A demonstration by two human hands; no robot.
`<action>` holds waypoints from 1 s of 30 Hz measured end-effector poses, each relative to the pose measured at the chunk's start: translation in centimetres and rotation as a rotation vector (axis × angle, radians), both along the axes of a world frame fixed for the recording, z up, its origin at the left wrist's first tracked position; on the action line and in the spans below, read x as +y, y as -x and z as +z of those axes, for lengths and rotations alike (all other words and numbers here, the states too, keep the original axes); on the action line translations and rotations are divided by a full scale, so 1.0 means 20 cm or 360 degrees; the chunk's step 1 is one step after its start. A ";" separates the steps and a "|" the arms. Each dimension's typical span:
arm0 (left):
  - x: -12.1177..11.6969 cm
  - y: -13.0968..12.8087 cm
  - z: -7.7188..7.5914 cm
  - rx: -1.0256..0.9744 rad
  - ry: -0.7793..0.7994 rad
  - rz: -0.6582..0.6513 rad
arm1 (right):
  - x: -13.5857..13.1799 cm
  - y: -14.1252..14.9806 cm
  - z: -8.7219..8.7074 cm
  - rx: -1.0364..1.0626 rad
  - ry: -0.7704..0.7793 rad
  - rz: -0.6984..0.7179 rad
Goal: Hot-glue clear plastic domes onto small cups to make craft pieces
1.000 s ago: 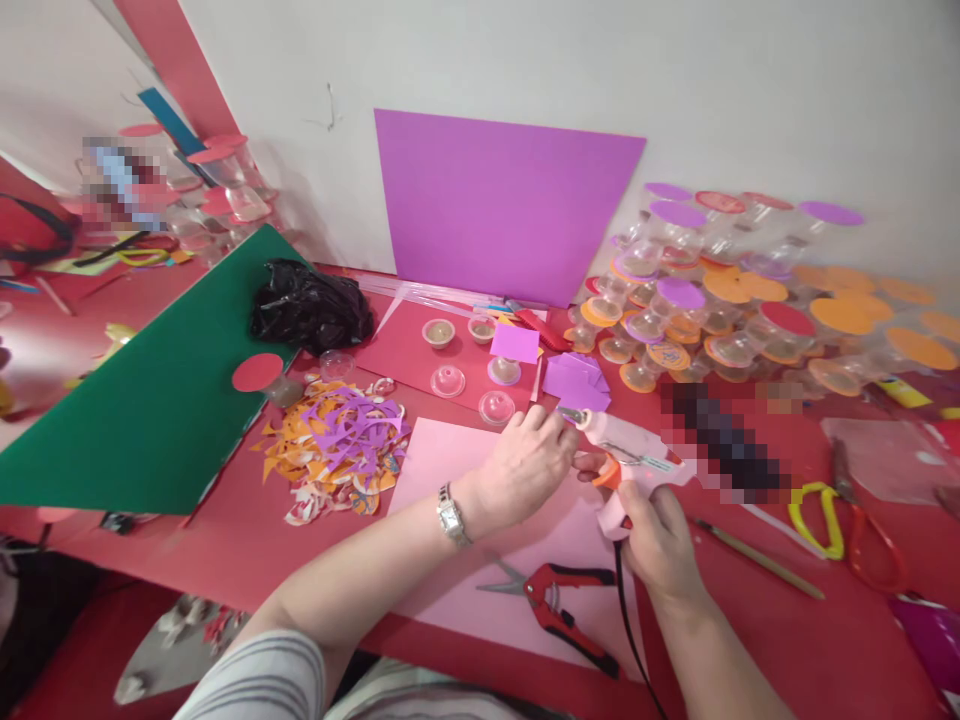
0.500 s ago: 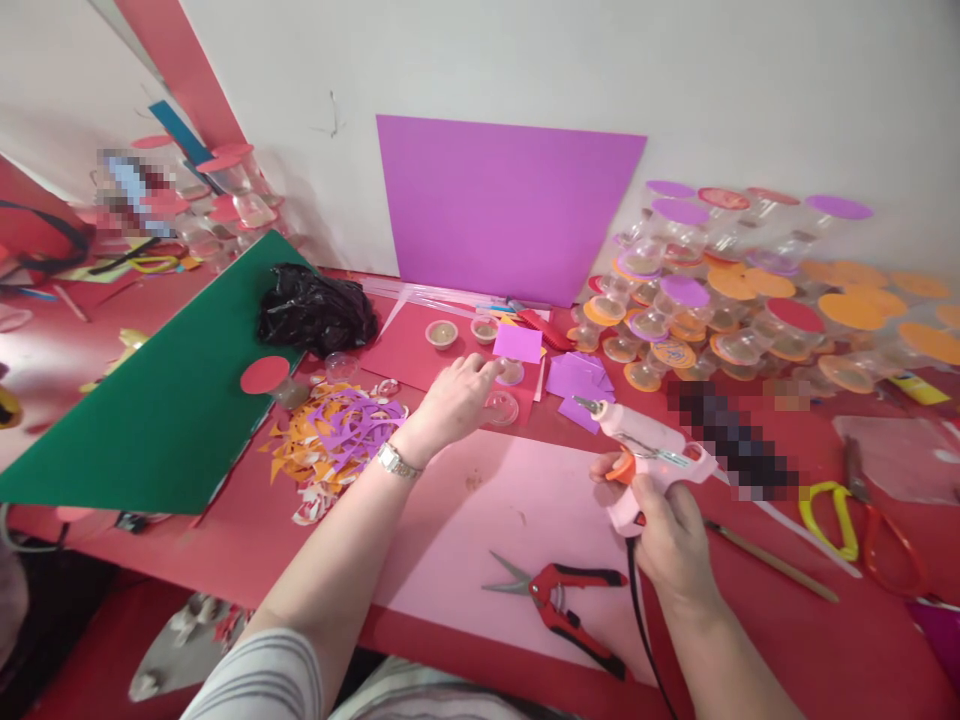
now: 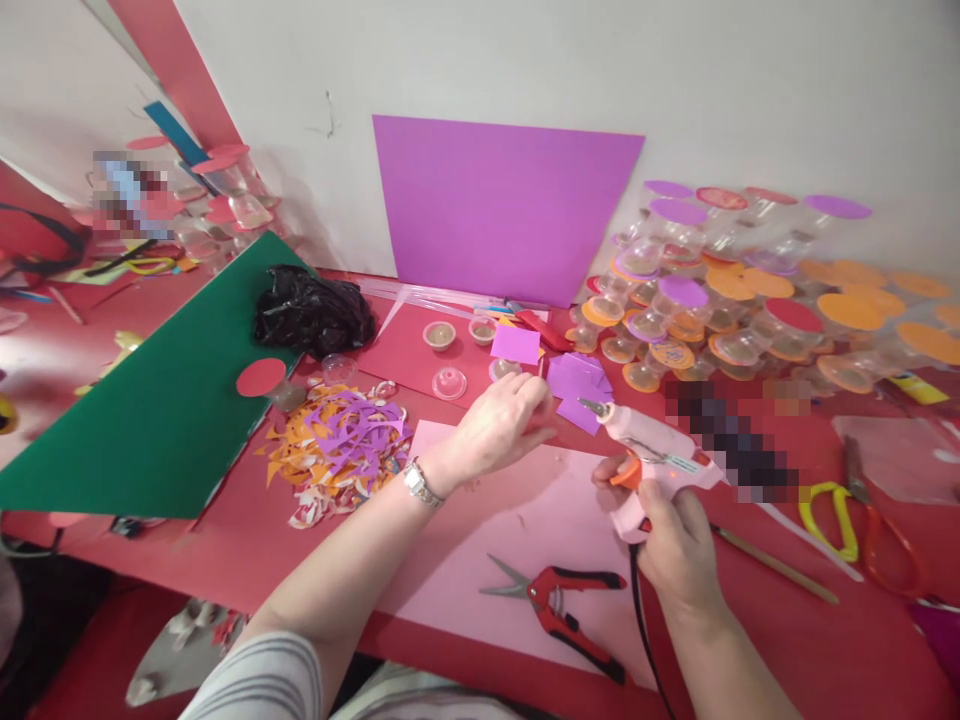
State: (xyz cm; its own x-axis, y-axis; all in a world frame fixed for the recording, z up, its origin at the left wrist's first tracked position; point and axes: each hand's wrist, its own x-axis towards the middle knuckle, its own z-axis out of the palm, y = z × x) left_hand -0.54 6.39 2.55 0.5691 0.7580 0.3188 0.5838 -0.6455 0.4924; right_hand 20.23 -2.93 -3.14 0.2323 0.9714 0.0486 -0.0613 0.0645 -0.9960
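Observation:
My right hand (image 3: 675, 540) grips a pink hot glue gun (image 3: 652, 450) by its handle, with the fingers at the orange trigger and the metal nozzle pointing left. My left hand (image 3: 502, 425), wearing a wristwatch, is over the far edge of the pink sheet (image 3: 450, 540). Its fingers curl downward, and what they may hold is hidden. Just left of it a clear plastic cup (image 3: 448, 383) lies on a red sheet. Beyond the fingers, a purple paper square (image 3: 516, 345) sits by a partly hidden clear cup. More purple squares (image 3: 579, 385) lie between my hands.
Red-handled snips (image 3: 555, 595) lie open on the pink sheet. Paper scraps (image 3: 337, 440), a black plastic bag (image 3: 311, 312) and a green board (image 3: 165, 400) are on the left. Many clear cup pieces with coloured discs (image 3: 720, 300) are stacked back right. Yellow-and-red-handled scissors (image 3: 832, 515) lie right.
My left hand has drawn back toward me and to the right, and its fingers have curled. The clear cup to its left has come into view. The glue gun has hardly moved.

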 end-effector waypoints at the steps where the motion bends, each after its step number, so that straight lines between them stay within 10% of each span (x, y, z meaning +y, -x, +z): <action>1: 0.00 0.00 0.00 0.0018 -0.0016 0.0016 | 0.00 0.00 0.00 -0.0005 -0.0015 0.0012; 19: 0.09 0.13 0.02 0.0029 0.0061 0.0457 | 0.00 -0.01 -0.02 -0.0042 -0.0003 0.0012; 30: 0.09 0.09 -0.06 0.0905 0.0183 0.0359 | 0.00 -0.01 -0.05 -0.0024 0.0048 -0.0011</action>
